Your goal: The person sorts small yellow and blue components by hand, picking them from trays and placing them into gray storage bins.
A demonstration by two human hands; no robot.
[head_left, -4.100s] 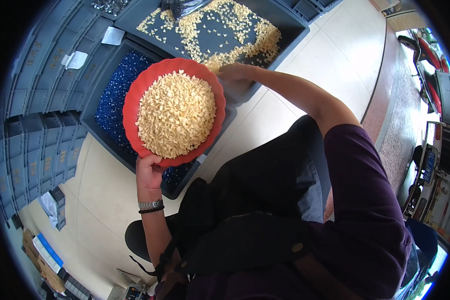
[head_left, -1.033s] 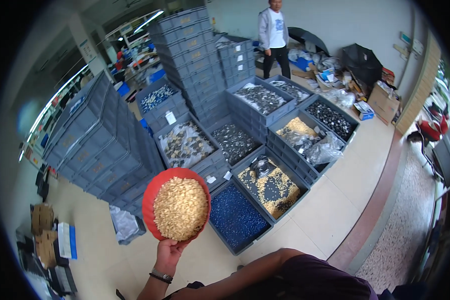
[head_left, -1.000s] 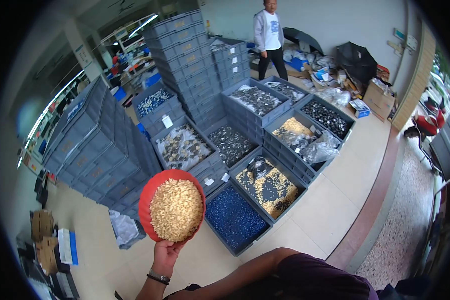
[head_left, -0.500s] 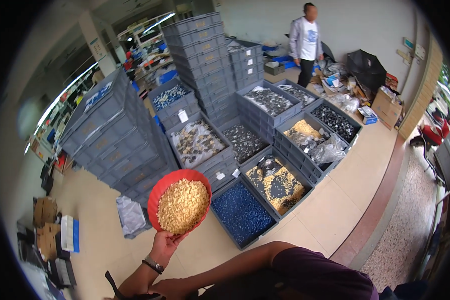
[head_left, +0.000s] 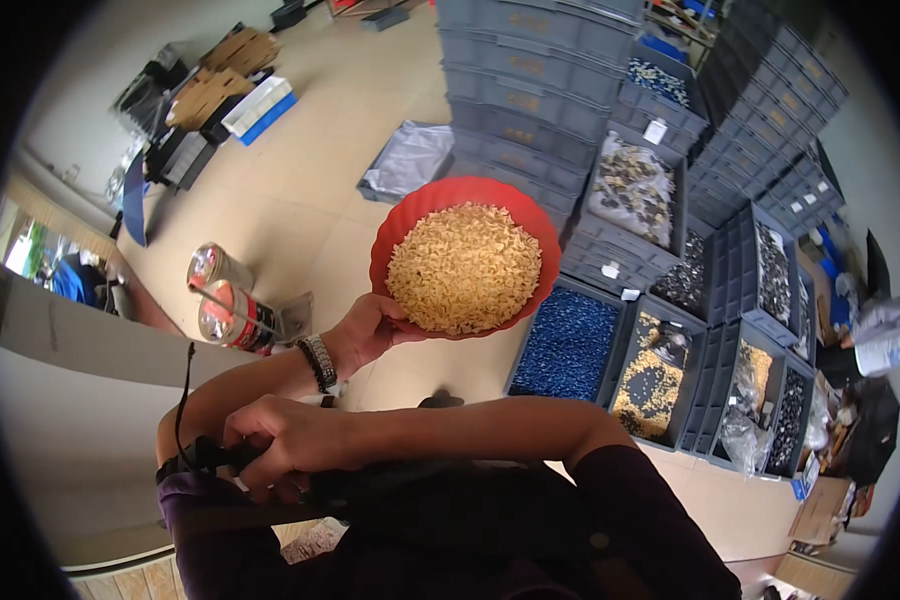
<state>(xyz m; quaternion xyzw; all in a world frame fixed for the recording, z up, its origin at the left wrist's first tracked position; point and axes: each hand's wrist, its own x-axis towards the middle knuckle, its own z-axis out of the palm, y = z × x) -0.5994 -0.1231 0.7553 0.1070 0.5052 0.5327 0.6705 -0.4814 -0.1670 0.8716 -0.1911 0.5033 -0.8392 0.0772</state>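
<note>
A red bowl (head_left: 384, 262) with a scalloped rim is heaped with small pale-yellow pieces (head_left: 465, 265). My left hand (head_left: 368, 328) grips its near-left edge, thumb over the rim, and holds it above the floor. A metal band and a dark bracelet circle that wrist. My right arm crosses in front of my body. At its end, my right hand (head_left: 282, 440) is curled round a black strap (head_left: 205, 455) beside my left upper arm; part of the strap is hidden by the fingers.
Beyond the bowl stand stacked grey crates (head_left: 520, 70). To the right, open crates hold blue pieces (head_left: 570, 340), yellow pieces (head_left: 650, 375) and dark pieces. Two red-labelled containers (head_left: 232, 310) stand on the floor at left, with flattened cardboard (head_left: 205, 95) farther back. A grey lined crate (head_left: 410, 160) sits nearby.
My view has swung to the left, so the crates now lie farther right. The bowl appears higher and more to the right in view. My right hand has come into clear sight at the strap.
</note>
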